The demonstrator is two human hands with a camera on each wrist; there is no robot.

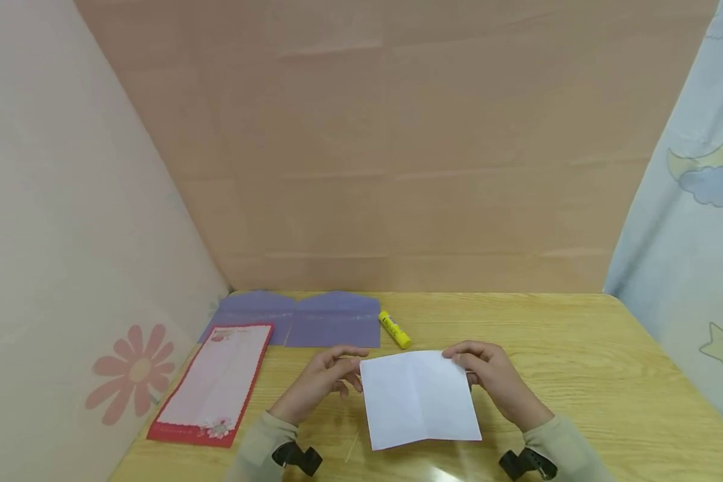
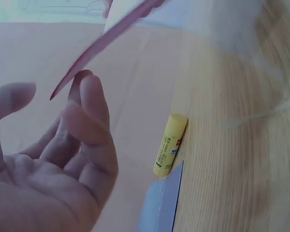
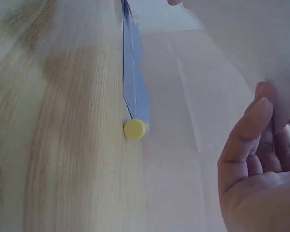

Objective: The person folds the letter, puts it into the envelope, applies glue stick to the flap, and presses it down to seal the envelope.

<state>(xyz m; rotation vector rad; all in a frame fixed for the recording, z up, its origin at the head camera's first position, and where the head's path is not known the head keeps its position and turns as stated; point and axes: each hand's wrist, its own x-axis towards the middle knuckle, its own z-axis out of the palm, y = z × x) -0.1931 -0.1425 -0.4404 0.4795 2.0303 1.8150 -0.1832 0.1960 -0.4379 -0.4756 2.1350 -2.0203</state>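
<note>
A white creased sheet of paper [image 1: 391,402] is held up above the table, a fold line running down its middle. My right hand [image 1: 495,376] pinches its upper right corner between thumb and fingers, as the right wrist view also shows. At the sheet's upper left edge is my left hand [image 1: 322,380]. The left wrist view shows that hand with its thumb apart and a fingertip against the paper's edge [image 2: 94,48], which looks reddish there. Beyond the sheet lies a yellow glue stick [image 1: 394,329].
Two purple envelopes [image 1: 336,328] lie side by side at the back left, flaps raised toward the wall. A red-bordered sheet of letter paper [image 1: 207,375] lies along the table's left side. Brown paper [image 1: 397,147] covers the back wall, and patterned cloth hangs at both sides.
</note>
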